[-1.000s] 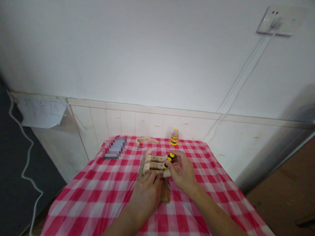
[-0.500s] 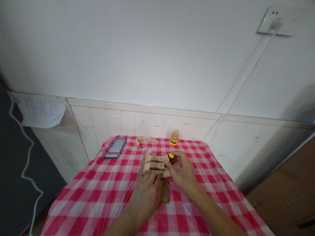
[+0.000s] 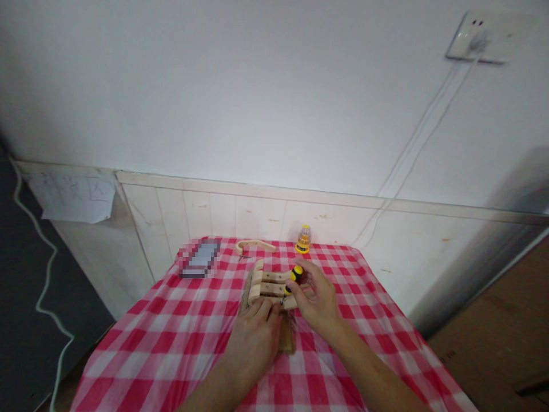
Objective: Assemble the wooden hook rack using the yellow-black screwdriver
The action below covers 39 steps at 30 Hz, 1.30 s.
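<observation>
My right hand (image 3: 318, 294) is closed round a short yellow and black screwdriver (image 3: 297, 273), which leans with its shaft end down toward the nearest curved wooden hook (image 3: 290, 304). My left hand (image 3: 258, 326) presses its fingers together on that same hook, close to the screwdriver's tip and a small dark screw (image 3: 283, 301). Part of the hook is hidden beneath my fingers. More wooden hooks (image 3: 270, 288) lie side by side across a brown board (image 3: 286, 340), with dark screw spots showing on them.
A loose curved wooden hook (image 3: 257, 244) and a few small screws (image 3: 244, 257) lie at the back. Beside them stands a clear and yellow screwdriver-bit case (image 3: 302, 240). A blurred-out phone-like device (image 3: 201, 258) rests on the checked tablecloth (image 3: 171, 337), against the wall (image 3: 274, 217).
My right hand has shifted its fingers slightly on the screwdriver handle. My left hand stays on the hook, and the view has moved a little.
</observation>
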Tool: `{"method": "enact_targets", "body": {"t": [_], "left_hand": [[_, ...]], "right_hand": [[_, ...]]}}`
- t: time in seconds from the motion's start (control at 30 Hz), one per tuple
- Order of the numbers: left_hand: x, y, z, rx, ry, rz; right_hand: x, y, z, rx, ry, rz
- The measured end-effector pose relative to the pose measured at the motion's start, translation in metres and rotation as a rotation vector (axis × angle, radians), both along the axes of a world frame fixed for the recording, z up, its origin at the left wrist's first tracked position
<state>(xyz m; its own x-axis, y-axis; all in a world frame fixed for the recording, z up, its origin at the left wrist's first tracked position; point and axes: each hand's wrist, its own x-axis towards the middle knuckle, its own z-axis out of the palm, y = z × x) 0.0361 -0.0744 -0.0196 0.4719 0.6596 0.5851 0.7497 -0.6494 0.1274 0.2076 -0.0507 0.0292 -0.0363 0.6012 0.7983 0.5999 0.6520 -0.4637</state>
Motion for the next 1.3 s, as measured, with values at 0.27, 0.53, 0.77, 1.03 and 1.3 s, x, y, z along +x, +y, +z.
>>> {"method": "enact_targets", "body": {"t": [0.27,0.53,0.77,1.03,1.3], "left_hand": [[-0.0005,-0.0005,-0.0007,-0.023,0.019,0.007],[-0.0005,0.0,-0.0007,-0.017,0.016,0.009],[0.0001,-0.0003,-0.0015,0.004,0.015,0.037],[0.0002,-0.001,-0.0006,-0.032,0.007,0.019],[-0.0007,0.0002,0.0,-0.009,0.01,0.002]], "right_hand": [[-0.0012,-0.0056,0.0055,0.007,-0.04,0.085],[-0.0018,-0.004,0.0042,0.011,-0.012,0.066],[-0.0018,-0.0051,0.0058,0.012,-0.027,0.036],[-0.0027,-0.0049,0.0063,0.031,-0.022,0.032],[-0.0026,-0.0032,0.0033,0.023,-0.014,0.011]]}}
